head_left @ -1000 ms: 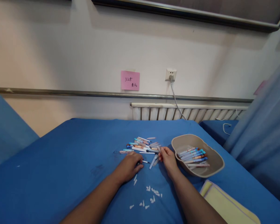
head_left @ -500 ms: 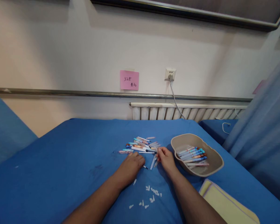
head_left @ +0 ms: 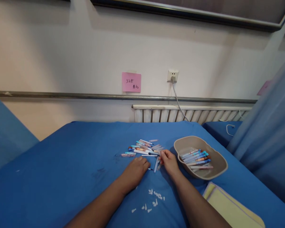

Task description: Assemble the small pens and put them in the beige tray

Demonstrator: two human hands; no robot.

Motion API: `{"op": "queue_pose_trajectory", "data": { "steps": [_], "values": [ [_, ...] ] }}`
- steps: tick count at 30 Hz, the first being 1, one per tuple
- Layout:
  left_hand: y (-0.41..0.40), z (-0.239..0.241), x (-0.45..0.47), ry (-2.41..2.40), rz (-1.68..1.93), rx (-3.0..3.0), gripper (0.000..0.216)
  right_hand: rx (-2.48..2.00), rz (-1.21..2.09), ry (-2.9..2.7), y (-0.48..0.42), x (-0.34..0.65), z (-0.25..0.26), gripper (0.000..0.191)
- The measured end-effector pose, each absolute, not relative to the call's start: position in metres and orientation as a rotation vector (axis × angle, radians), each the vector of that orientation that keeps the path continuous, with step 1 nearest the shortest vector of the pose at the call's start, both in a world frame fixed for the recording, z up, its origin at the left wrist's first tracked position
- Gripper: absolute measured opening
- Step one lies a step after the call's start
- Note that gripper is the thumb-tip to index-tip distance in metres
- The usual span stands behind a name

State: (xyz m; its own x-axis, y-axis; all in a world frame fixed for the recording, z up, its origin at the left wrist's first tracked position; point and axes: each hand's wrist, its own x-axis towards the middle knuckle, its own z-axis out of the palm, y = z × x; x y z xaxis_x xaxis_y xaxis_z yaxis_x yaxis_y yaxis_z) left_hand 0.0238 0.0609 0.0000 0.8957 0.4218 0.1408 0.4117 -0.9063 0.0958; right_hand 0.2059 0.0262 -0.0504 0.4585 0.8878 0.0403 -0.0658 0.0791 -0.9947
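My left hand (head_left: 136,169) is closed with its fingers curled down near the cloth. A thin white pen refill (head_left: 150,169) with a dark tip sticks out from under its fingers. My right hand (head_left: 168,161) pinches a pale pen barrel (head_left: 159,153), mostly covered by the fingertips. Beyond both hands lies a loose pile of pen parts (head_left: 142,146): white refills and blue, orange and pinkish barrels. A light blue barrel (head_left: 156,166) rests between the hands. Closer to me, several small white plastic tips (head_left: 154,198) are scattered on the cloth.
To the right stands a beige basin (head_left: 224,164) holding several assembled-looking pens (head_left: 197,157). A folded yellow cloth (head_left: 232,207) lies in front of it. Blue cloth (head_left: 85,190) covers the table, which meets a wall with a radiator (head_left: 156,114). Blue curtains (head_left: 273,142) hang at the sides.
My left hand has shifted slightly right and toward me, the refill tip moving right with it. One small white tip is now mostly hidden by the left wrist. My right hand has barely moved.
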Motion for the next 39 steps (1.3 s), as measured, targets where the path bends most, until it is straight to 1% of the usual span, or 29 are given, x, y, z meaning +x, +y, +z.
{"op": "queue_pose_trajectory", "data": {
  "steps": [2,8,14,23,29,34,39],
  "values": [
    [0.061,-0.001,0.024,0.666,0.228,3.016,0.019,-1.231,0.912,-0.785,0.024,0.206,-0.046,0.038],
    [0.063,-0.003,0.025,0.714,0.249,3.009,0.021,-0.812,1.279,-0.457,0.019,0.209,-0.036,0.030],
    [0.064,-0.002,0.025,0.777,0.268,2.957,0.020,-0.737,1.357,-0.446,0.018,0.209,-0.037,0.030],
    [0.063,-0.003,0.025,0.732,0.359,2.913,0.020,-0.775,1.343,-0.483,0.019,0.210,-0.042,0.033],
    [0.066,-0.008,0.026,0.803,0.295,2.928,0.021,-0.838,1.123,-0.357,0.022,0.209,-0.045,0.030],
    [0.067,-0.009,0.025,0.833,0.231,2.933,0.021,-0.982,0.942,-0.277,0.026,0.206,-0.051,0.035],
    [0.068,-0.013,0.026,0.860,0.308,2.929,0.022,-1.109,0.889,-0.260,0.031,0.207,-0.054,0.030]
  ]
}}
